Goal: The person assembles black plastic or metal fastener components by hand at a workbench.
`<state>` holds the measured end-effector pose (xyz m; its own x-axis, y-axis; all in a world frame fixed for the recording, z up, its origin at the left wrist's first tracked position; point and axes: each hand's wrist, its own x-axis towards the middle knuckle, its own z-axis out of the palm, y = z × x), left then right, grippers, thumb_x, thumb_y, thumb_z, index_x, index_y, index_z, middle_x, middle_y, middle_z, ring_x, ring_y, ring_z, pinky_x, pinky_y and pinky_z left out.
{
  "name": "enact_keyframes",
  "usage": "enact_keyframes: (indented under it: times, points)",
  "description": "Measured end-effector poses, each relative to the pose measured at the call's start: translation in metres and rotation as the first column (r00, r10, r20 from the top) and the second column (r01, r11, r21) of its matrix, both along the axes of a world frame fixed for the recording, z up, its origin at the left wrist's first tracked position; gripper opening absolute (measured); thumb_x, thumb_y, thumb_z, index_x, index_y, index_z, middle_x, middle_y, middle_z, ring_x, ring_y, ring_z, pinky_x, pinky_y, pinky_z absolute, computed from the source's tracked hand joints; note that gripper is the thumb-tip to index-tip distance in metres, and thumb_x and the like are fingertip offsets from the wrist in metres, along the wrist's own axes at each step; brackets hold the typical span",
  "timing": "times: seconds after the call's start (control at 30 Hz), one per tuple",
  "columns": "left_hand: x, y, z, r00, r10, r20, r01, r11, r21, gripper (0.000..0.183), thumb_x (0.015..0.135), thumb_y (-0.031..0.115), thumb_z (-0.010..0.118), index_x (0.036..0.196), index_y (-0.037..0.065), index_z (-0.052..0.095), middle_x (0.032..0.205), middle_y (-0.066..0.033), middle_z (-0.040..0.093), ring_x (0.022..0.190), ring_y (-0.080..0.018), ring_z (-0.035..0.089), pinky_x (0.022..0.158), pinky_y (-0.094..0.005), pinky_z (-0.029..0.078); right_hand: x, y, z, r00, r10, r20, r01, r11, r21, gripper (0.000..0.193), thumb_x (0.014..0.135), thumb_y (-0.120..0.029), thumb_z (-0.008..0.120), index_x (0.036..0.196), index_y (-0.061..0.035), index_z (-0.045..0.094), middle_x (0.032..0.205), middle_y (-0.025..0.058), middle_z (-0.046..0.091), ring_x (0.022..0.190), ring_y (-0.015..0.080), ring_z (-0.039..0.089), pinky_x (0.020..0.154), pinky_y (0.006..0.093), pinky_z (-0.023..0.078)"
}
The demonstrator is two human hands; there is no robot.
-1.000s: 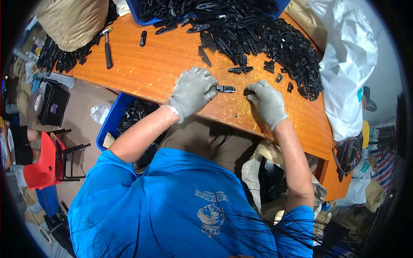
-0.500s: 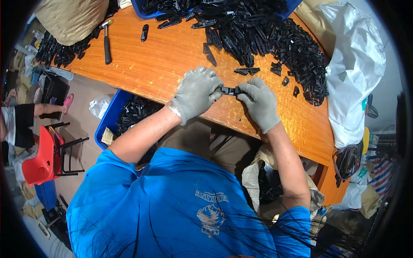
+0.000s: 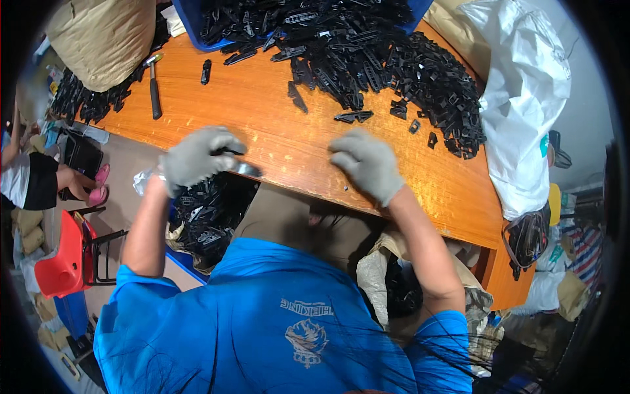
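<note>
My left hand [image 3: 202,157], in a grey work glove, is over the bin below the table's front edge. Its thumb and bent fingers are apart. A small black plastic part [image 3: 247,169], smeared by motion, is just past the thumb tip; whether it still touches the glove is unclear. My right hand [image 3: 369,165], gloved alike, hovers at the table's front with loosely bent fingers apart and nothing visible in them. Under my left hand, the blue bin [image 3: 186,268] holds many black plastic parts [image 3: 213,213].
A heap of black parts [image 3: 348,62] spills from a blue tub [image 3: 187,23] across the wooden table [image 3: 262,125]. Smaller black pieces [image 3: 443,92] lie at right beside a white sack [image 3: 525,98]. A hammer [image 3: 155,92] lies at left. Behind a red chair [image 3: 62,253] sits another person.
My hands have parted. The left has swung left from the table to above the bin, along with the black part; the right has let go and shifted slightly left.
</note>
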<state>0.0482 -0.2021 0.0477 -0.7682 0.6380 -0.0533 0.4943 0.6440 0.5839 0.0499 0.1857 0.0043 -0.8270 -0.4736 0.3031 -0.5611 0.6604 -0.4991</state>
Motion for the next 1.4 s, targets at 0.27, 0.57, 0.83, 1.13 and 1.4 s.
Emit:
enact_keyframes:
  times: [0.27, 0.57, 0.83, 1.13, 1.4]
  points:
    - [-0.055, 0.085, -0.008, 0.827, 0.108, -0.551, -0.170, 0.983, -0.062, 0.029, 0.098, 0.014, 0.070, 0.126, 0.013, 0.076, 0.127, -0.0119, 0.072, 0.124, -0.0345, 0.065, 0.106, -0.0457, 0.053, -0.051, 0.079, 0.013, 0.838, -0.513, -0.186, 0.545, 0.808, 0.223, 0.023, 0.094, -0.011, 0.078, 0.116, -0.0144, 0.082, 0.120, 0.0129, 0.072, 0.103, 0.0369, 0.074, 0.090, 0.0466, 0.060]
    - [-0.090, 0.120, -0.011, 0.810, -0.176, -0.559, -0.061, 0.924, -0.378, 0.016, 0.099, 0.017, 0.065, 0.109, 0.015, 0.078, 0.117, -0.0056, 0.074, 0.123, -0.0271, 0.066, 0.100, -0.0425, 0.055, -0.070, 0.085, 0.024, 0.902, -0.410, -0.133, 0.423, 0.779, 0.463, 0.010, 0.092, -0.007, 0.068, 0.100, -0.0050, 0.075, 0.121, 0.0227, 0.069, 0.104, 0.0453, 0.074, 0.093, 0.0516, 0.060]
    - [-0.041, 0.119, -0.036, 0.930, 0.251, 0.269, -0.368, 0.645, 0.669, 0.036, 0.103, 0.010, 0.073, 0.139, 0.005, 0.068, 0.112, -0.0030, 0.072, 0.100, -0.0110, 0.065, 0.090, -0.0298, 0.054, -0.014, 0.045, 0.003, 0.875, -0.331, 0.353, 0.437, 0.855, -0.281, 0.028, 0.091, -0.008, 0.080, 0.119, -0.0051, 0.080, 0.099, 0.0096, 0.073, 0.087, 0.0201, 0.070, 0.081, 0.0320, 0.056]
    - [-0.025, 0.106, -0.054, 0.957, 0.269, 0.113, -0.291, 0.875, 0.387, 0.024, 0.103, 0.014, 0.075, 0.124, 0.003, 0.076, 0.112, -0.0112, 0.078, 0.107, -0.0224, 0.074, 0.096, -0.0364, 0.058, 0.030, 0.010, 0.007, 0.951, -0.307, 0.025, 0.306, 0.951, 0.039, 0.019, 0.090, -0.016, 0.083, 0.107, -0.0079, 0.081, 0.102, 0.0133, 0.075, 0.095, 0.0318, 0.074, 0.084, 0.0425, 0.059]
    - [-0.016, 0.106, -0.058, 0.907, 0.233, -0.350, -0.166, 0.963, 0.212, 0.022, 0.089, 0.017, 0.084, 0.109, 0.010, 0.077, 0.104, -0.0120, 0.069, 0.100, -0.0360, 0.067, 0.088, -0.0465, 0.055, 0.020, -0.026, 0.028, 0.950, -0.310, 0.034, 0.295, 0.927, 0.232, 0.019, 0.091, -0.023, 0.082, 0.108, -0.0137, 0.082, 0.105, 0.0108, 0.072, 0.100, 0.0331, 0.072, 0.085, 0.0456, 0.059]
